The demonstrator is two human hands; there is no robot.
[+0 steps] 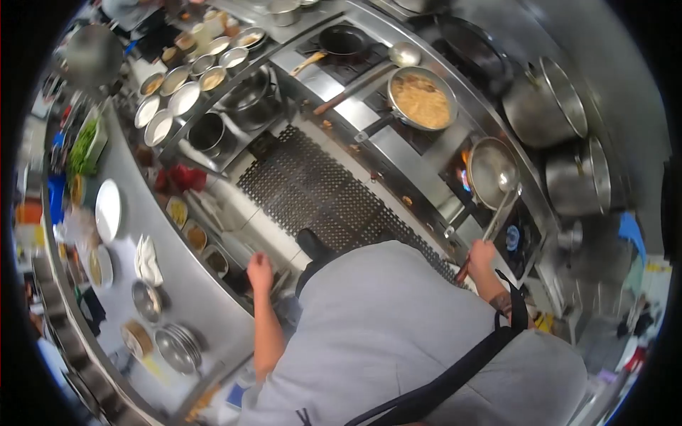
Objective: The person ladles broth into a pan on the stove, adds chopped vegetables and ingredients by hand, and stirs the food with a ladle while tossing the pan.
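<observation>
My right hand [482,254] is closed around the long handle of a ladle [506,179], whose round bowl rests inside a steel pan [489,157] on the stove. Flames [465,170] show at the left side of this pan. My left hand [260,271] is raised near the prep counter edge with its fingers curled; whatever it holds, if anything, cannot be made out. Close to it, small food containers [215,261] sit along the counter's inner side. Another pan [424,98], filled with yellowish food, stands farther back on the stove.
A second ladle [405,55] lies across the stove by a black frying pan [342,41]. Large pots [545,106] stand behind the burners. The steel counter [128,263] at left carries plates, a folded cloth [148,260] and stacked bowls [177,348]. Perforated black mats [312,184] cover the floor.
</observation>
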